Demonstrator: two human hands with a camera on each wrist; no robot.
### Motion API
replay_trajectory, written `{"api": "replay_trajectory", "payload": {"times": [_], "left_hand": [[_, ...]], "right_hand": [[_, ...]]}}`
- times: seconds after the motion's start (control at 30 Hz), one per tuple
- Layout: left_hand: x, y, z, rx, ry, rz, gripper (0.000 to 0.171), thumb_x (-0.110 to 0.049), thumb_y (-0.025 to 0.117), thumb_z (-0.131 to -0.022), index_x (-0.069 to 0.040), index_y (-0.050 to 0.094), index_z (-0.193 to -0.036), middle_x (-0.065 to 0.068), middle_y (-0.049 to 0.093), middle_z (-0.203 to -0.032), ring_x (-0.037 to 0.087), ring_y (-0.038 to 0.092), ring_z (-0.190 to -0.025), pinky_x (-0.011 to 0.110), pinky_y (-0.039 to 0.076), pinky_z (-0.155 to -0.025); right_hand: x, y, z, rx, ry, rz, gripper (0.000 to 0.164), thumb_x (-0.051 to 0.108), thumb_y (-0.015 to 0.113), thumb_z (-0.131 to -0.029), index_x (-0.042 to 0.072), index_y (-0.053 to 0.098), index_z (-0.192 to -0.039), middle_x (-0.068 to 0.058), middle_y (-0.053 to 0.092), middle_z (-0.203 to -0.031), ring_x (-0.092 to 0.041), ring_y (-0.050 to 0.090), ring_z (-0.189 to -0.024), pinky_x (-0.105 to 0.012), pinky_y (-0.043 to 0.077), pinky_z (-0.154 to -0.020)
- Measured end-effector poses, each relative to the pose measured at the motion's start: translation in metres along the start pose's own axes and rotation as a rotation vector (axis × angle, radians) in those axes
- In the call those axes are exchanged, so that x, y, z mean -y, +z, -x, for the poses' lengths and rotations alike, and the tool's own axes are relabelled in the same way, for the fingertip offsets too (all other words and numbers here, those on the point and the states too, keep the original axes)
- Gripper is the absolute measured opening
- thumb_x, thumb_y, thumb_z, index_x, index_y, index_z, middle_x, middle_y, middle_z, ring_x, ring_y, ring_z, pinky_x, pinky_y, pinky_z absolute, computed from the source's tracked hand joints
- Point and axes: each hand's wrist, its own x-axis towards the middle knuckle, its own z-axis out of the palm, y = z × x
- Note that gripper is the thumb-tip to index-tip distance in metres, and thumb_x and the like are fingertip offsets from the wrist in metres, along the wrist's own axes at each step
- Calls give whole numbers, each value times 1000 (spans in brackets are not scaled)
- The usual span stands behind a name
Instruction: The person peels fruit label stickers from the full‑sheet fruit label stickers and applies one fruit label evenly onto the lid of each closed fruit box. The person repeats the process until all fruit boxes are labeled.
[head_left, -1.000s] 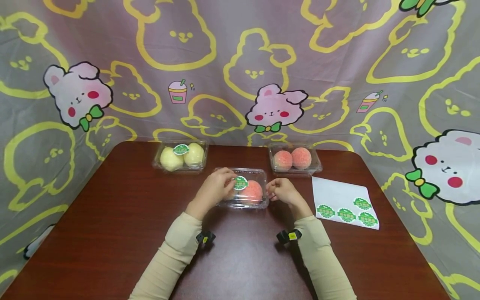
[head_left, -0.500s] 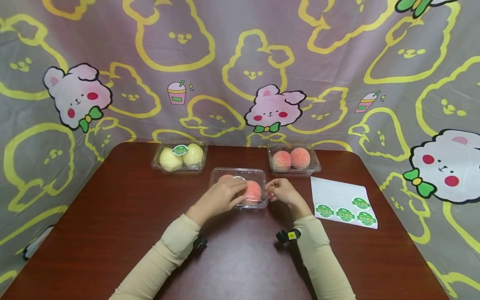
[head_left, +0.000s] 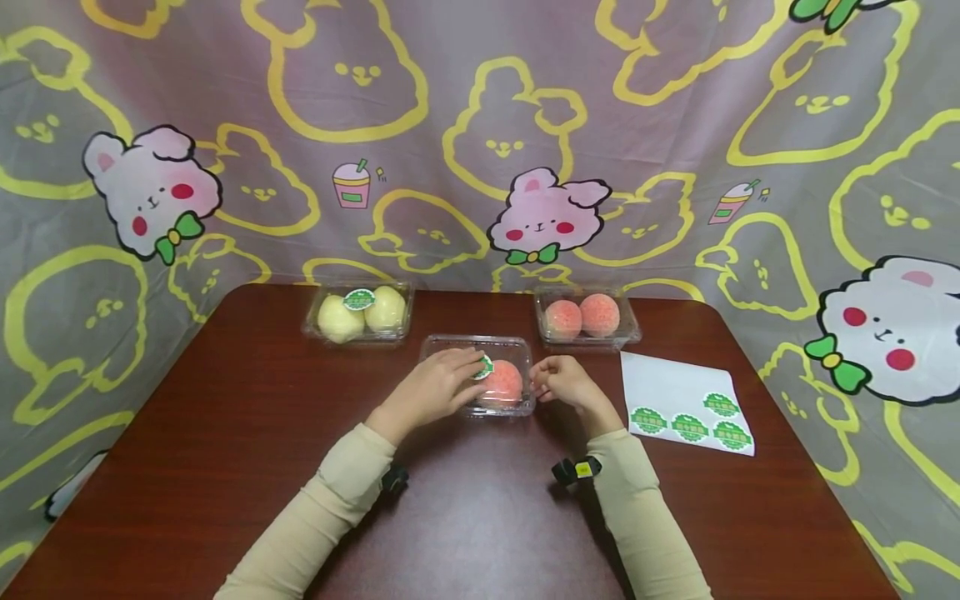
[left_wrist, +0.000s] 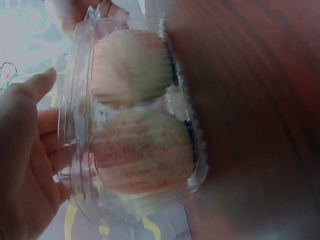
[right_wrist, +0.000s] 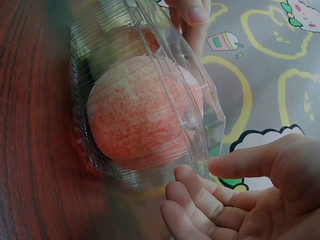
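Observation:
A clear plastic clamshell box [head_left: 517,346] with two peaches [right_wrist: 135,107] inside sits mid-table. A round green and white sticker [head_left: 488,366] shows on its lid, partly covered by my left hand [head_left: 431,390]. The fingers of that hand lie extended over the left part of the lid, hiding the left peach in the head view. At the box's right end is my right hand [head_left: 567,386]. In the right wrist view its thumb and curled fingertips [right_wrist: 184,175] meet at the rim of the box. Both peaches show through the plastic in the left wrist view.
Behind stand a clamshell with two pale yellow fruits [head_left: 341,319] and a green sticker [head_left: 359,300], and another with two peaches [head_left: 600,315] and no sticker in sight. A white sheet [head_left: 660,379] bearing several green stickers lies at right. A patterned curtain [head_left: 420,167] backs the table.
My left hand has spread from the lid's left side over the sticker, then drawn back slightly left, showing part of it again. The right hand stays at the box's right end.

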Motion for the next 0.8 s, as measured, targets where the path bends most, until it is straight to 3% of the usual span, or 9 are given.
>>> {"api": "replay_trajectory", "payload": {"times": [0.17,0.33,0.47,0.8], "left_hand": [[1,-1,3,-1,-51,2,39,-36,61,-92,-7,67,-119,11,65,-130,27,60,-123,43,46,-107],[-5,0,4,-10,-2,26,39,-32,61,-93,-7,66,-121,10,66,-128,25,61,-123,43,45,-109],[-7,0,7,-13,25,-10,41,-33,64,-91,-6,66,-122,9,67,-127,24,62,-121,44,45,-108],[-3,-3,15,-16,-48,24,43,-32,63,-92,-3,64,-124,12,64,-131,29,58,-126,45,44,-110]], "right_hand": [[1,0,1,-2,5,1,22,-2,46,-92,-18,57,-103,-3,61,-70,-8,56,-60,-25,57,-62],[1,-1,1,-8,21,-3,21,-2,46,-92,-17,57,-102,-2,59,-70,-9,56,-60,-27,58,-63],[1,-1,0,-2,18,-8,21,-3,46,-92,-17,57,-102,-2,59,-69,-9,56,-60,-27,58,-62],[1,0,0,-3,12,-5,21,-3,46,-93,-18,56,-103,-2,60,-69,-8,57,-60,-27,58,-63]]}}
